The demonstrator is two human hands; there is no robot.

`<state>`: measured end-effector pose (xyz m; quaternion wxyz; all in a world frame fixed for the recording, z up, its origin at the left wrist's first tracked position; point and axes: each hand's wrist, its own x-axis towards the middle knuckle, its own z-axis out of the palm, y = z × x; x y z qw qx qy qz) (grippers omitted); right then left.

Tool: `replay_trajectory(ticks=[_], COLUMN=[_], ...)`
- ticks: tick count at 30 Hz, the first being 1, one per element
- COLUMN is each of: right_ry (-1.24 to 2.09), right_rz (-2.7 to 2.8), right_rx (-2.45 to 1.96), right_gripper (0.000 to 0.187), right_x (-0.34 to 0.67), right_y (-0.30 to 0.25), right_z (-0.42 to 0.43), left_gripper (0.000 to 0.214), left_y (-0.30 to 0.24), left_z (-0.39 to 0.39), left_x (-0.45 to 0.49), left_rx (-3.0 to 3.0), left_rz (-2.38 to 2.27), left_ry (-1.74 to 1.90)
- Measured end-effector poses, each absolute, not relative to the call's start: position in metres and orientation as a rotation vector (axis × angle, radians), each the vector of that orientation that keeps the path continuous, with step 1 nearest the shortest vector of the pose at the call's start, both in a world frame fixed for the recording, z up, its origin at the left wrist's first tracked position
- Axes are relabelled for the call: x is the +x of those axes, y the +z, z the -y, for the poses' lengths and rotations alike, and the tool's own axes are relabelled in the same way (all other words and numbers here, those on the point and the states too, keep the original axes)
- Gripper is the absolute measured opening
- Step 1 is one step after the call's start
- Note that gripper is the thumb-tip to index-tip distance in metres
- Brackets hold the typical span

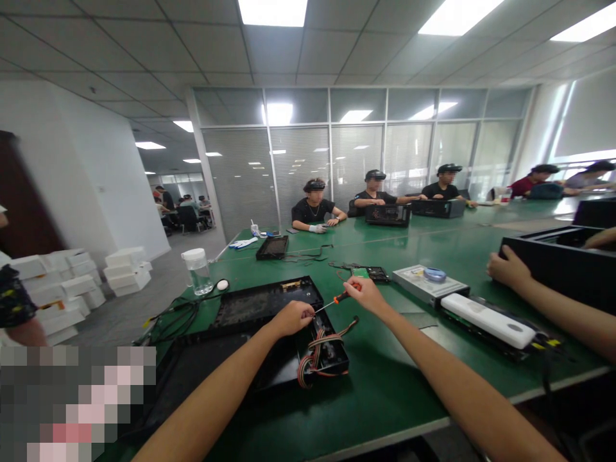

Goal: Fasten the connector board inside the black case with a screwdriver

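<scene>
Head view: gripping slim, orange-and-black-handled screwdriver (pixel 338 298) in fingers of right hand (pixel 368 296), aiming downward at edge of open, shallow black box-shaped case (pixel 289 362), lying on green worktop (pixel 385 391). Curling fingers of left hand (pixel 292 317) beside screwdriver's tip; cannot tell whether pinching anything. Likely at a screwdriving step; calls next, probably, for seating tip squarely, clear of striped multicoloured cable (pixel 304 372).

The left forearm (pixel 221 391) and the right forearm (pixel 452 385) are left bare, tapered gradually toward narrower wrists. The left hand (pixel 291 318) and the right hand (pixel 368 295) are likewise uncovered (finer details, such as the fingernails, are rendered too small to be made out).
</scene>
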<state>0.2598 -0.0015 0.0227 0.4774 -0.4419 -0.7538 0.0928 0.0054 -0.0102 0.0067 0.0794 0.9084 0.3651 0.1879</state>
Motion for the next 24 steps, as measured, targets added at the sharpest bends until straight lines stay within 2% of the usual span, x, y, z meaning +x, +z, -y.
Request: replay_trajectory(ticks=[13, 19, 24], right_ry=[-0.081, -0.318, -0.399], right_rz=[2.062, 2.322, 2.598], right_rx=[-1.202, -1.296, -1.275], right_gripper=[0.029, 0.037, 0.034], right_x=[0.251, 0.224, 0.191], right_y=[0.033, 0.08, 0.121], right_z=[0.019, 0.047, 0.059], left_gripper=[0.017, 0.015, 0.014], left_y=[0.01, 0.012, 0.013], left_z=[0.012, 0.014, 0.017], left_x=[0.005, 0.006, 0.007], left_rx=[2.705, 2.709, 2.727], left_rz=[-1.1, -1.086, -1.093], left_ry=[0.532, 0.526, 0.519])
